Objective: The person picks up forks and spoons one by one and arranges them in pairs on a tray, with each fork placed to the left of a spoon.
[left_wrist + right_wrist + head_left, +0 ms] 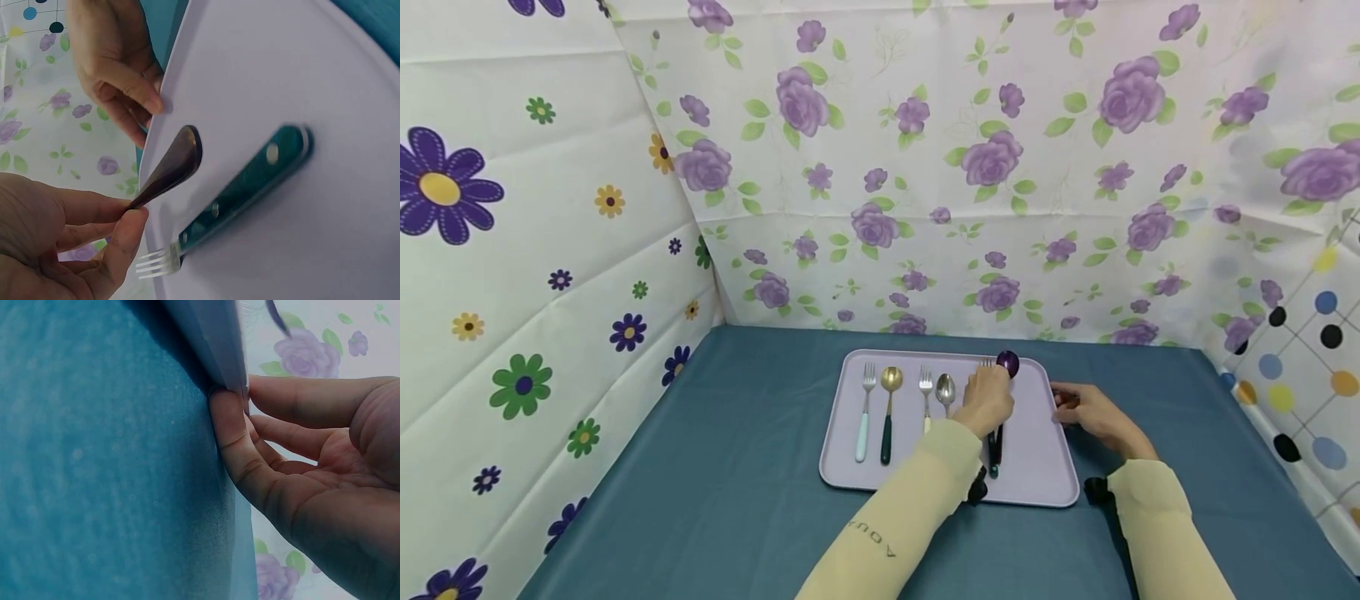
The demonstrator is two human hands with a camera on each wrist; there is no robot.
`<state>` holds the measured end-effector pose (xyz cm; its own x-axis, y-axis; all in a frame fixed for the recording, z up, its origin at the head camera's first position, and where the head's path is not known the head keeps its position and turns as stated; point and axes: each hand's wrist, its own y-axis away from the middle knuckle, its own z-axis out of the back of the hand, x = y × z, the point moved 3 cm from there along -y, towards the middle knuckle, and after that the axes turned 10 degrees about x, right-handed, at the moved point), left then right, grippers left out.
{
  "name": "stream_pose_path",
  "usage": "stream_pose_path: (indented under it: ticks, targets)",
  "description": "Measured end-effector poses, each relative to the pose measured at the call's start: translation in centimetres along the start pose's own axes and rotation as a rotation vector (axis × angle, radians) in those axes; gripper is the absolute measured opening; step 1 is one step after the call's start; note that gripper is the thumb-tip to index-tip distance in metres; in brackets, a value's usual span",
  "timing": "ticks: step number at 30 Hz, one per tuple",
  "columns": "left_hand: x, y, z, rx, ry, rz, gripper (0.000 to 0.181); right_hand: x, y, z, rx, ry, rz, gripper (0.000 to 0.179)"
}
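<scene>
My left hand (988, 402) pinches a dark purple spoon (1008, 363) between thumb and fingers, over the right part of a pale lilac tray (1037, 475). In the left wrist view the spoon's dark handle (175, 164) points over the tray. Just beside it lies a fork with a green riveted handle (247, 184); the left hand partly hides this fork in the head view. At the tray's right edge, my right hand (1093, 417) grips the rim, its thumb and fingers on either side of it in the right wrist view.
Further left on the tray lie a light-blue-handled fork (862, 425), a gold spoon with a dark green handle (887, 425), another fork (926, 387) and a silver spoon (945, 388). A blue-green cloth (737, 467) covers the table. Flowered sheets (880, 167) hang behind and left.
</scene>
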<state>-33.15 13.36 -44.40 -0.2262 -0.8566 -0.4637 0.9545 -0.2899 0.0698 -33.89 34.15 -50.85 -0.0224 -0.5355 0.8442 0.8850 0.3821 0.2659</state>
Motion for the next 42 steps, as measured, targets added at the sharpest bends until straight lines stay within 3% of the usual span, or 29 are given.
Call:
stream_pose_path:
  ticks: [6,13,25,42]
  targets:
    - [-0.5,-0.2,-1.4,0.023,0.049,0.033,0.011,-0.1,0.0,-0.1,-0.011,0.014,-0.002,0.066]
    - [-0.8,0.3,-2.0,-0.015,-0.019,0.012,0.013,0.0,0.0,-0.1,-0.017,0.018,0.007,0.066]
    - [-0.6,-0.4,-3.1,-0.046,-0.021,0.038,0.008,0.3,0.2,0.0,-0.007,0.018,0.022,0.066]
    - [-1.0,-0.5,-3.8,-0.045,-0.109,0.022,0.006,0.2,0.3,-0.1,-0.013,0.02,0.014,0.066]
